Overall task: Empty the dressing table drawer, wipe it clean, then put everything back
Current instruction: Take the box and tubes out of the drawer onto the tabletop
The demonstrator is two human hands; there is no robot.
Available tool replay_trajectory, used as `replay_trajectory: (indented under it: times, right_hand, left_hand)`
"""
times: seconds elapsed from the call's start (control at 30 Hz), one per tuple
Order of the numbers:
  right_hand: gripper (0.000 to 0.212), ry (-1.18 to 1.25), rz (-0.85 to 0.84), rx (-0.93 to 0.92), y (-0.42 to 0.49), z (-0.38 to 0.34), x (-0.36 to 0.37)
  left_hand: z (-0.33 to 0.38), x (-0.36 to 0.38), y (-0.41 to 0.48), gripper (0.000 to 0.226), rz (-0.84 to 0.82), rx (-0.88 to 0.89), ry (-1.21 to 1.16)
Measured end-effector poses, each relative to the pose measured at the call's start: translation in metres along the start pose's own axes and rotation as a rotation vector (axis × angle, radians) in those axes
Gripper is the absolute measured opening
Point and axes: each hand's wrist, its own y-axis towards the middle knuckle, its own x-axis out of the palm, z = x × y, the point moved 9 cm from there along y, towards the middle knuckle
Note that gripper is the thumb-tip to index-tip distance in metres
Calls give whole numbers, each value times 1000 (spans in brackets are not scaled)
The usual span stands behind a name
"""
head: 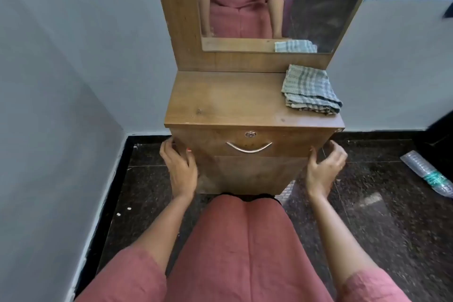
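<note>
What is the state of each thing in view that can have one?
drawer, closed, handle untouched
lock, no key in it
cloth, folded, lying on the tabletop, right rear
left hand, holds the cabinet's left front corner
right hand, thumb at its right front corner, grip unclear
plastic bottle, lying on its side on the floor

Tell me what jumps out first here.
Two bare hands bracket the closed drawer: the left hand grips its left edge, and the right hand hovers at the right edge. A folded checked cloth lies on the tabletop's right rear corner, doubled in the mirror above. A plastic bottle lies on the dark floor, far right.
</note>
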Motion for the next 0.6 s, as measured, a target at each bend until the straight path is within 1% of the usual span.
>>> replay_trajectory:
  times: [0.03, 0.1, 0.17, 0.33, 0.47, 0.6]
  right_hand:
    - [53, 48, 7, 20, 5, 1, -2]
    - [64, 101, -22, 31, 15, -2, -2]
    - [67, 97, -61, 47, 27, -6, 2]
    - [50, 128, -95, 116, 46, -3, 7]
    - [48, 112, -96, 133, 48, -4, 4]
    - [49, 114, -97, 137, 44, -9, 2]
  left_hand:
    - [-2, 0, 5, 49, 13, -32, -60]
    - [-3, 3, 13, 54, -12, -62, -141]
    - [-5, 6, 20, 52, -34, -79, -198]
    - [0, -4, 32, 38, -14, -115, -236]
    - [2, -4, 32, 36, -41, -151, -250]
    - [-1, -5, 33, 39, -45, -169, -213]
